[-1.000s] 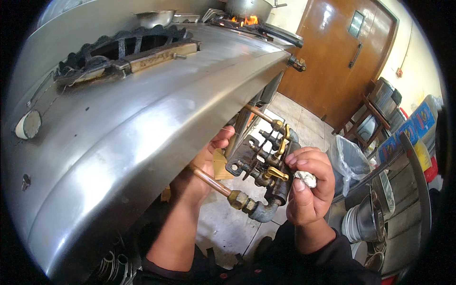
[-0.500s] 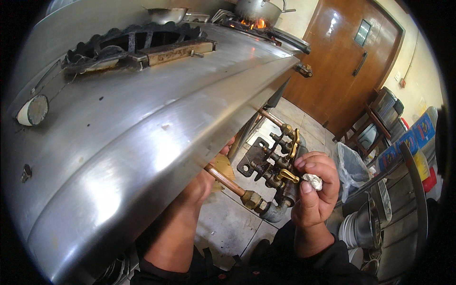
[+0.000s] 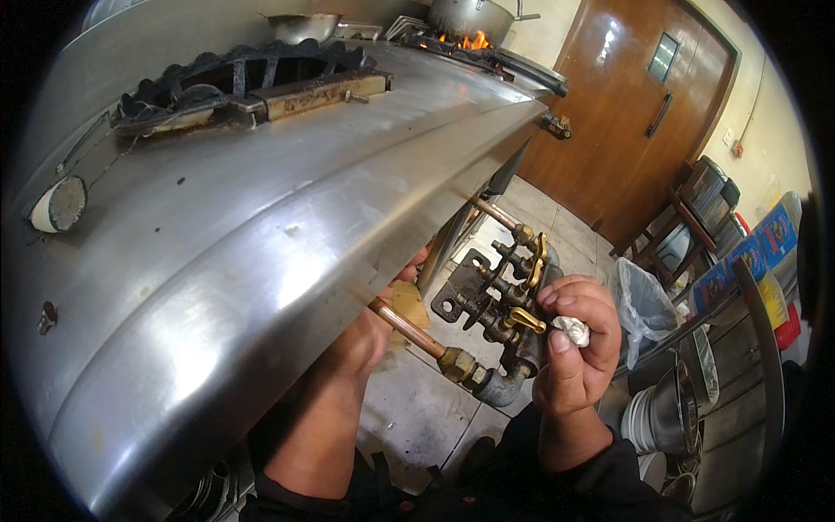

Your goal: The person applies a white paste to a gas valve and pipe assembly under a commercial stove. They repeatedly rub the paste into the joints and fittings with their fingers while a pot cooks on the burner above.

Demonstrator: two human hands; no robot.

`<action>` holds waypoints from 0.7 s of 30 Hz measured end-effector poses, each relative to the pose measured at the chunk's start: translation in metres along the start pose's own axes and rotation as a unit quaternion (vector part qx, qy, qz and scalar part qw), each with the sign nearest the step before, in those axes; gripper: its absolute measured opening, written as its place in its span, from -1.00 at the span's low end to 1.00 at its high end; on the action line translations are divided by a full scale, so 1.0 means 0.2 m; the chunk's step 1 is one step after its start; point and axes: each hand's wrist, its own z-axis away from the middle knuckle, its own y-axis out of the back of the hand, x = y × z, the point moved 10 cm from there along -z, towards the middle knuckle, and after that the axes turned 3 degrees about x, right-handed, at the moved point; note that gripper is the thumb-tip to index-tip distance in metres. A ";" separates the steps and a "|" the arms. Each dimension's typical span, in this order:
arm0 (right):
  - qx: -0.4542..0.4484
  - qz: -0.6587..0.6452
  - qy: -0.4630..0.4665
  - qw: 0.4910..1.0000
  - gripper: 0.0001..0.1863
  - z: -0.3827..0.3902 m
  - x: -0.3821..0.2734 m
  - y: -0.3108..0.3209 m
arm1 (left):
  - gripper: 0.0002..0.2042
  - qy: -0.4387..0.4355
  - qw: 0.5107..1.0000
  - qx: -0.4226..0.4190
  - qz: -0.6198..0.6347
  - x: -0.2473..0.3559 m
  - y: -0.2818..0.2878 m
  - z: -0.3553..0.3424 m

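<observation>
My right hand (image 3: pixel 578 344) pinches a small, crumpled whitish lump (image 3: pixel 571 331) between thumb and fingers, close beside the brass valve levers (image 3: pixel 525 320). These belong to a dark gas manifold (image 3: pixel 496 304) along the front of the steel stove (image 3: pixel 287 252). Copper pipe (image 3: pixel 407 328) with a brass nut (image 3: pixel 457 364) runs from the stove into it. My left hand (image 3: pixel 402 277) reaches under the stove's front edge, behind the pipe. Most of its fingers are hidden. A yellowish-brown flat piece (image 3: pixel 409 304) shows next to it; whether the hand holds it, I cannot tell.
At the far end, a pot (image 3: pixel 470 19) sits over a lit burner flame (image 3: pixel 475 41). A blackened burner ring (image 3: pixel 243 83) is set in the stovetop. A plastic-lined bin (image 3: pixel 642 300) and a rack (image 3: pixel 739 383) with dishes stand on the right. Behind is a brown door (image 3: pixel 626 130).
Both hands stay nearly where they were, the right still pinching the whitish lump. The view has shifted slightly, and a little more of the left fingers and the yellowish-brown piece shows.
</observation>
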 end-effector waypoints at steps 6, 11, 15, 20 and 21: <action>0.000 -0.002 0.001 1.000 -0.75 0.00 0.00 0.00 | -0.45 -0.005 1.000 -0.007 0.006 0.01 -0.02 0.00; -0.003 0.002 0.000 1.000 -0.75 -0.01 0.00 0.00 | -0.49 0.002 1.000 0.004 0.013 0.00 0.00 0.00; -0.005 0.000 -0.002 1.000 -0.75 0.00 0.00 -0.01 | -0.57 -0.019 0.999 0.005 0.043 0.01 0.01 0.00; -0.001 -0.005 -0.003 1.000 -0.75 0.00 0.00 0.00 | -0.65 -0.013 0.998 0.015 0.065 0.00 0.00 0.00; -0.001 -0.004 -0.003 1.000 -0.75 0.00 0.00 0.00 | -0.66 -0.012 0.997 0.015 0.069 0.00 0.00 0.00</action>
